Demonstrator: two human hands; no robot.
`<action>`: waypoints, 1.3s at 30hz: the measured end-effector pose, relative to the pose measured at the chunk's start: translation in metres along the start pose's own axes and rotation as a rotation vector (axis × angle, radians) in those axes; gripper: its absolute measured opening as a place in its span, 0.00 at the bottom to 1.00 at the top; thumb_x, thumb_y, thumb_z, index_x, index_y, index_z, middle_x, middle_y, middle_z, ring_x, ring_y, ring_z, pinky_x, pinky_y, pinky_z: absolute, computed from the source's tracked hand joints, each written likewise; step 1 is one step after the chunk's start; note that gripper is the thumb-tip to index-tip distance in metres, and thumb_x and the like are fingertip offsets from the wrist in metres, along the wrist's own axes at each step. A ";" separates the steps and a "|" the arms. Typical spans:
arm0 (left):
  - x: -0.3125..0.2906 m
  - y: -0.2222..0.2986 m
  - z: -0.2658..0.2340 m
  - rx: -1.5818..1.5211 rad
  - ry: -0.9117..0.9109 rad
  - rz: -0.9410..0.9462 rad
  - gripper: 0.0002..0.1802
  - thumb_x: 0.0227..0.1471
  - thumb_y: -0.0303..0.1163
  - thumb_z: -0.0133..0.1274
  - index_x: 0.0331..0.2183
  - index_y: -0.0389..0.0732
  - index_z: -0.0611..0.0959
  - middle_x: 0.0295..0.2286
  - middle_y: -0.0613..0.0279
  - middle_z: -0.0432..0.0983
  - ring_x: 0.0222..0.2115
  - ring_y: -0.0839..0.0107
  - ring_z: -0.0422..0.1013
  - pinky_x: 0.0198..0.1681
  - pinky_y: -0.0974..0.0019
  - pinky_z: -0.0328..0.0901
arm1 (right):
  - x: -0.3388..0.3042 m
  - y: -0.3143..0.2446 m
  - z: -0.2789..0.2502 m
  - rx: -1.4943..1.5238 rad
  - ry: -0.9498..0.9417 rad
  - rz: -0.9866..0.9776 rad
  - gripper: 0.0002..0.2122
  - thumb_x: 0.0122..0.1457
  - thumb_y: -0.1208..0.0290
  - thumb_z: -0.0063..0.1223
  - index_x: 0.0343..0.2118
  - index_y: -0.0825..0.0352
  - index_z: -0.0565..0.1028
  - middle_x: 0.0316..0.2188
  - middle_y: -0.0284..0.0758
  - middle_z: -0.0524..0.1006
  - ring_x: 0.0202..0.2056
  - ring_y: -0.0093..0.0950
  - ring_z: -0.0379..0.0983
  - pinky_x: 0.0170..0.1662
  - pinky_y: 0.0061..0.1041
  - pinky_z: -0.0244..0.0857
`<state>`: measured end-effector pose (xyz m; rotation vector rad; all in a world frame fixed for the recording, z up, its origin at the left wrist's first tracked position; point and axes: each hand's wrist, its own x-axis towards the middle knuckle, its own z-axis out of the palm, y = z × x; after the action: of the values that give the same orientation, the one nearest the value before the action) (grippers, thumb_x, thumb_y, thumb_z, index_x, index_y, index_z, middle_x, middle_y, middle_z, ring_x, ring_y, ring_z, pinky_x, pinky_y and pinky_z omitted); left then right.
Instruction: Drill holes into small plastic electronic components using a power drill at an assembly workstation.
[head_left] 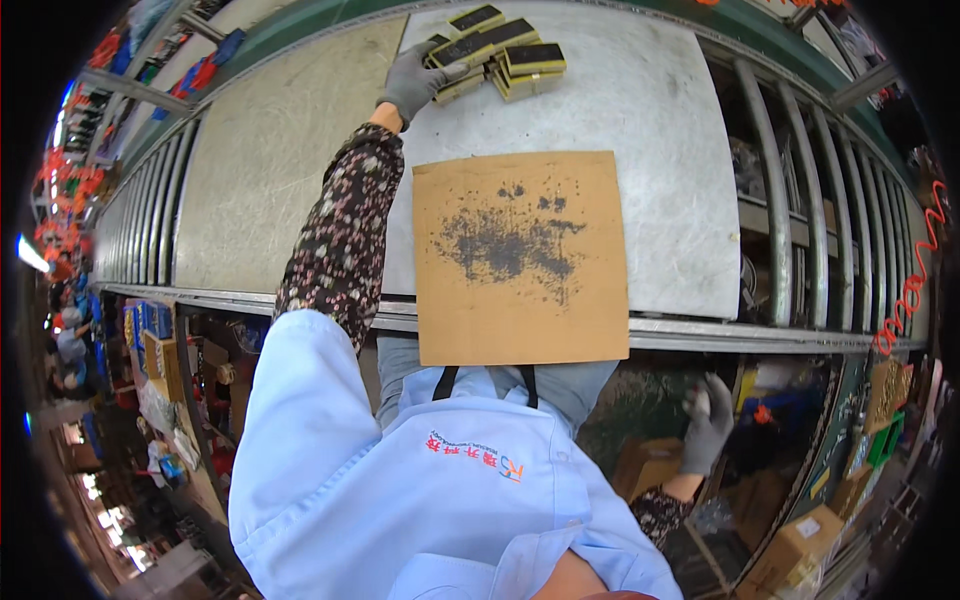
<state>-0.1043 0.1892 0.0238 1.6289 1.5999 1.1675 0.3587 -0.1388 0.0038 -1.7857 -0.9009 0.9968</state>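
Note:
My left hand, in a grey glove, reaches to the far side of the worktable. Its fingers and thumb close around a block at the left end of a small pile; the grip is partly hidden. The pile holds several rectangular blocks with black tops and yellowish sides, some stacked. Nearer me lies a square brown cardboard sheet with black smudges across its middle, its near edge overhanging the table. My right hand, also gloved in grey, hangs low at my right side below tabletop level, fingers loosely apart, with nothing visible in it.
The metal-sheet tabletop sits between rows of steel rollers at right and left. A metal rail runs along the near edge. Cardboard boxes stand low at right; bins and cartons are at left.

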 end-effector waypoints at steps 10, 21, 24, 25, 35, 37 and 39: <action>-0.252 0.042 -0.058 0.025 0.236 -0.756 0.11 0.44 0.32 0.54 0.25 0.33 0.76 0.18 0.67 0.70 0.20 0.83 0.62 0.23 0.76 0.59 | 0.020 -0.076 0.115 -0.468 -0.320 0.071 0.17 0.52 0.71 0.50 0.46 0.67 0.65 0.28 0.36 0.74 0.25 0.20 0.70 0.28 0.18 0.64; -0.330 0.059 -0.009 -0.280 0.333 -0.898 0.09 0.44 0.28 0.54 0.28 0.33 0.75 0.20 0.65 0.72 0.22 0.82 0.65 0.27 0.76 0.61 | 0.049 -0.079 0.162 -0.579 -0.261 -0.208 0.23 0.46 0.73 0.56 0.46 0.71 0.65 0.34 0.36 0.72 0.30 0.23 0.69 0.34 0.20 0.64; -0.337 0.051 0.009 -0.289 0.474 -0.701 0.09 0.43 0.26 0.53 0.30 0.33 0.75 0.19 0.65 0.71 0.20 0.82 0.65 0.25 0.76 0.62 | 0.051 -0.073 0.164 -0.494 -0.250 -0.192 0.22 0.44 0.74 0.57 0.44 0.73 0.67 0.34 0.36 0.73 0.32 0.22 0.69 0.35 0.21 0.65; -0.342 0.041 0.014 -0.341 0.470 -0.693 0.09 0.42 0.25 0.53 0.30 0.33 0.74 0.18 0.65 0.70 0.20 0.82 0.65 0.24 0.76 0.62 | 0.055 -0.065 0.168 -0.525 -0.257 -0.247 0.21 0.44 0.74 0.57 0.43 0.73 0.67 0.33 0.37 0.74 0.33 0.23 0.70 0.36 0.21 0.65; -0.376 0.023 0.019 -0.826 0.118 -0.437 0.28 0.37 0.22 0.50 0.46 0.30 0.67 0.39 0.58 0.69 0.39 0.74 0.66 0.44 0.73 0.61 | 0.075 -0.058 0.131 -0.288 -0.709 -0.152 0.18 0.45 0.76 0.55 0.41 0.74 0.68 0.32 0.38 0.74 0.33 0.24 0.71 0.37 0.20 0.65; -0.385 0.024 0.012 -0.856 0.093 -0.370 0.30 0.37 0.23 0.49 0.47 0.30 0.66 0.42 0.58 0.67 0.42 0.73 0.64 0.47 0.72 0.59 | 0.063 -0.055 0.124 -0.203 -0.805 -0.078 0.20 0.46 0.77 0.53 0.43 0.74 0.65 0.34 0.37 0.73 0.35 0.25 0.70 0.40 0.20 0.64; -0.401 0.031 0.007 -0.882 0.042 -0.315 0.32 0.38 0.24 0.47 0.50 0.31 0.62 0.46 0.56 0.64 0.47 0.70 0.61 0.50 0.70 0.56 | 0.050 -0.051 0.115 -0.082 -0.914 -0.070 0.19 0.47 0.77 0.52 0.44 0.74 0.65 0.35 0.38 0.73 0.37 0.25 0.70 0.42 0.21 0.63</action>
<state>-0.0448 -0.2046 -0.0294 0.7588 1.0487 1.4399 0.2680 -0.0383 0.0041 -1.3062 -1.5449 1.7909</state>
